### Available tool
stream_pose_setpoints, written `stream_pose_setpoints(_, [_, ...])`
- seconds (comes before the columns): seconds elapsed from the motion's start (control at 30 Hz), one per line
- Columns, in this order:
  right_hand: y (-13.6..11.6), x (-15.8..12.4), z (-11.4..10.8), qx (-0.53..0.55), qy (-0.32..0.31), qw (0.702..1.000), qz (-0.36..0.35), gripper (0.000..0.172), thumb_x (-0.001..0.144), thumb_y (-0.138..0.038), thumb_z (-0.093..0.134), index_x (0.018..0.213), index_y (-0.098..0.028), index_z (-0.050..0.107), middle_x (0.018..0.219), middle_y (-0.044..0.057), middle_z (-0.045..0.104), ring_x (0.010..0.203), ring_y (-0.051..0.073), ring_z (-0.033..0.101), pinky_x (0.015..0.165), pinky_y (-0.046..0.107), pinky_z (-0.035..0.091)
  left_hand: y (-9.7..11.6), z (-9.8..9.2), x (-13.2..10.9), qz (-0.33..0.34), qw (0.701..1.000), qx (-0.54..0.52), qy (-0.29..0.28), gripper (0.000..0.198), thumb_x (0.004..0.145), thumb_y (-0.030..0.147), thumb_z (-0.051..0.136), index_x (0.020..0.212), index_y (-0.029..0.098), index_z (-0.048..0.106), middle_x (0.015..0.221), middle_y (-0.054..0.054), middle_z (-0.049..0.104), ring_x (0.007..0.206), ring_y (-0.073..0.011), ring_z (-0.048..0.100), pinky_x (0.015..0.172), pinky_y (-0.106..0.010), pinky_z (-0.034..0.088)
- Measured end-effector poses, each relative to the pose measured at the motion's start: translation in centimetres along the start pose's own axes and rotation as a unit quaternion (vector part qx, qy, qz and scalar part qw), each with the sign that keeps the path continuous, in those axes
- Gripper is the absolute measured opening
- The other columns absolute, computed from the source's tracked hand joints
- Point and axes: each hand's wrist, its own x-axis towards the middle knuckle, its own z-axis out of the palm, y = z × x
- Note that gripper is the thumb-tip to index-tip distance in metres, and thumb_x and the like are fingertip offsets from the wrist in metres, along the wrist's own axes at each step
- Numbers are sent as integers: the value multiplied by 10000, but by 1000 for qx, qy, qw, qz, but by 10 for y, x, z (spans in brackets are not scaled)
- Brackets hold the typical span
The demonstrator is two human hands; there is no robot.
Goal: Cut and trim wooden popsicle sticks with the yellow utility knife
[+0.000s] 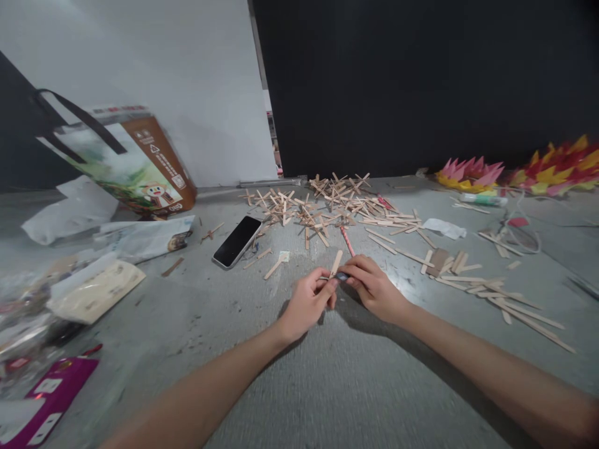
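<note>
In the head view my left hand (309, 299) is closed in a pinch on a wooden craft stick (336, 263), which points up and away from me. My right hand (374, 288) is closed too, its fingertips on a small dark object (342, 275) right against the stick; its kind is hard to make out. A thin red-and-white patterned rod (347, 241), perhaps a pencil, runs out from behind the right fingers; whether that hand grips it is hidden. Just beyond lies a pile of craft sticks (322, 212), many of them crossed into small shapes.
A black-screened phone (238, 242) lies left of the pile. Loose sticks (496, 290) spread to the right, near a glue stick (484, 199) and folded paper petals (470, 174). At left are a printed carrier bag (135, 165), plastic packets (98, 290) and a purple item (60, 399).
</note>
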Motion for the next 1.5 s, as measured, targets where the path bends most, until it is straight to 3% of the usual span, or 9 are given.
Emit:
stream_pose_setpoints(0.2, [2,0,1,-18,8,1000,-1,247,1081,-229,465,1233,-241,659,1080,111,675,1030,270,621,883,452,524,4,2,-2,1,1000,0,0,373,992,560,591,1032,195,521,598,71,543,509,-87,417,526,-221,311])
stream_pose_setpoints(0.33, [-2,-4,-2,-96,33,995,-21,256,1076,-184,441,1225,-224,645,1037,110,693,963,268,632,819,414,514,5,2,-3,-6,1000,-4,0,431,1010,616,515,1076,191,545,630,60,543,504,-89,411,520,-224,317])
stream_pose_setpoints(0.53, [-11,-9,-3,-222,-15,973,-57,213,1085,-203,469,1232,-193,623,971,99,707,895,259,647,777,388,492,1,1,-3,5,1000,-9,-4,424,1022,596,507,1131,188,547,672,52,549,522,-90,419,515,-223,318])
stream_pose_setpoints(1.4, [-13,-5,-1,-209,2,977,-38,224,1082,-202,476,1236,-201,638,967,100,699,895,261,662,763,390,520,3,3,-5,19,999,30,-13,443,1049,589,463,1243,193,498,672,54,558,503,-95,428,513,-224,344])
stream_pose_setpoints(1.5, [-12,-5,0,-196,2,980,-44,223,1071,-195,484,1222,-206,646,968,100,692,895,263,663,762,392,528,2,5,-8,32,998,56,-28,508,1062,572,445,1392,187,471,683,42,570,528,-110,449,536,-233,361])
